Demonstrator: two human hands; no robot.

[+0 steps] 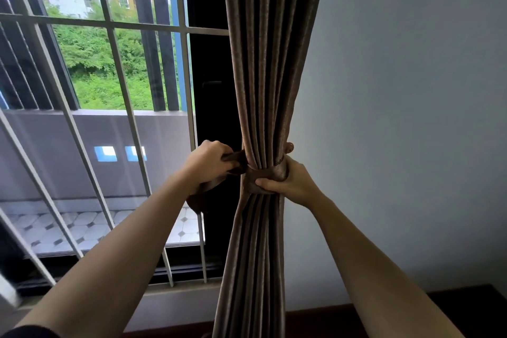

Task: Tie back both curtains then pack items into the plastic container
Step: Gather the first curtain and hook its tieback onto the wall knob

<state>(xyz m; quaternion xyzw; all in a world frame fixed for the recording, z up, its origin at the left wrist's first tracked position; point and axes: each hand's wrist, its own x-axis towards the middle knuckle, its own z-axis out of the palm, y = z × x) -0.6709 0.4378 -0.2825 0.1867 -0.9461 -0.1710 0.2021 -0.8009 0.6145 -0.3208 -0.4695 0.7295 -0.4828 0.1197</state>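
A brown pleated curtain (270,63) hangs at the right side of the window, gathered into a narrow bunch at mid height. A brown tie-back band (267,174) wraps around the bunch. My right hand (285,181) grips the band and the gathered curtain from the right, fingers curled over the front. My left hand (210,163) is closed on the loose end of the band (200,197), pulled out to the left of the curtain, with the tail hanging below my wrist. No plastic container is in view.
White window bars (120,82) cover the glass to the left of the curtain. A plain wall (411,118) stands to the right. A dark wooden surface (466,307) lies low at the right. The window sill (175,299) runs below the bars.
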